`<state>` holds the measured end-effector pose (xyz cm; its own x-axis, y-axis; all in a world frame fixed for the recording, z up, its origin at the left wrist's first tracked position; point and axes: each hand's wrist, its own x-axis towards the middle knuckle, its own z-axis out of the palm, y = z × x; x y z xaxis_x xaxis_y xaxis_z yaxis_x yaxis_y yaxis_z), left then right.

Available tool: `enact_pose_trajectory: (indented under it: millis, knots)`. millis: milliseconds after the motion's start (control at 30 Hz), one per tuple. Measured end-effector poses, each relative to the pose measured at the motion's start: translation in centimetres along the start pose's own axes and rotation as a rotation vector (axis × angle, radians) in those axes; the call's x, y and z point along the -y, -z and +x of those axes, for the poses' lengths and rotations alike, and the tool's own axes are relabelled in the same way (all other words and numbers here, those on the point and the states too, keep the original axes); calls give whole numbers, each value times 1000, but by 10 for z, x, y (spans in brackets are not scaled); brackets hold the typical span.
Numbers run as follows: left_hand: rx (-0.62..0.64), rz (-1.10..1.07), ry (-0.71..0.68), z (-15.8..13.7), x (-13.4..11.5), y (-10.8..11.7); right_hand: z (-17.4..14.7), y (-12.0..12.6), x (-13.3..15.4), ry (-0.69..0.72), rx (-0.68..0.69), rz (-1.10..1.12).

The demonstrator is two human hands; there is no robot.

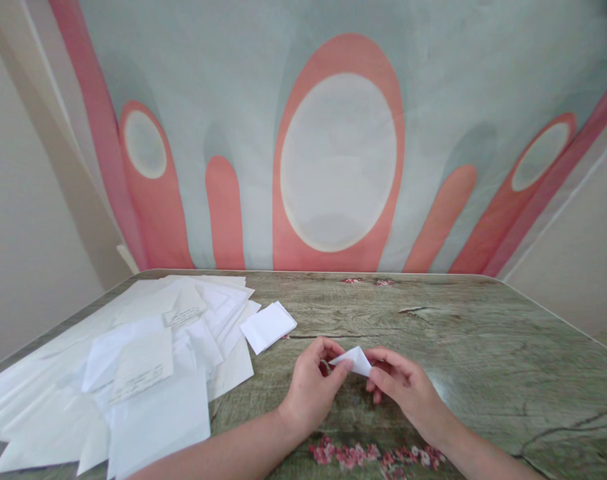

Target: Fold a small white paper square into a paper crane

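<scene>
A small piece of white paper folded to a pointed shape (357, 361) is held between my two hands, a little above the table. My left hand (317, 381) pinches its left side between thumb and fingers. On the right side, the thumb and fingers of my right hand (405, 385) grip its edge. Parts of the paper are hidden behind my fingertips. Just left of my hands lies a small stack of white paper rectangles (268, 327), flat on the table.
A broad, untidy pile of white paper sheets (158, 427) covers the left of the wood-patterned table (508, 360). Some sheets carry writing. Pink flowers (343, 453) are printed near the front edge. Behind the table hangs a grey-green and coral backdrop (253, 87).
</scene>
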<state>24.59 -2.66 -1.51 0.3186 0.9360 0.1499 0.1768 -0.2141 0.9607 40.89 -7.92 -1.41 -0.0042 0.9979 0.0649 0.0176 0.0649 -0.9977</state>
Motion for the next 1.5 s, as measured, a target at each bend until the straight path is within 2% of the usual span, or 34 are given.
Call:
enact_pose_trajectory:
  millis: [100,200,400,533,633,867,1133,1500]
  knots:
    - [21,-14,-15,0,1,1,0,0,0,-7,-3,-13]
    - [70,81,-46,-1,-1,3,1,1,1,-1,-8,-9]
    - [74,163,-69,-2,-4,4,-1,0,2,1,43,11]
    - [129,58,-24,-1,0,4,-1,0,-5,-27,37,103]
    - [114,-48,18,2,1,4,-1,2,-9,-28,20,152]
    - [66,-105,48,5,-1,4,-3,2,-1,57,-35,-57]
    - [119,-130,24,6,9,3,-2,1,5,49,-39,-48]
    - [107,-210,61,7,6,3,-2,1,5,81,1,-63]
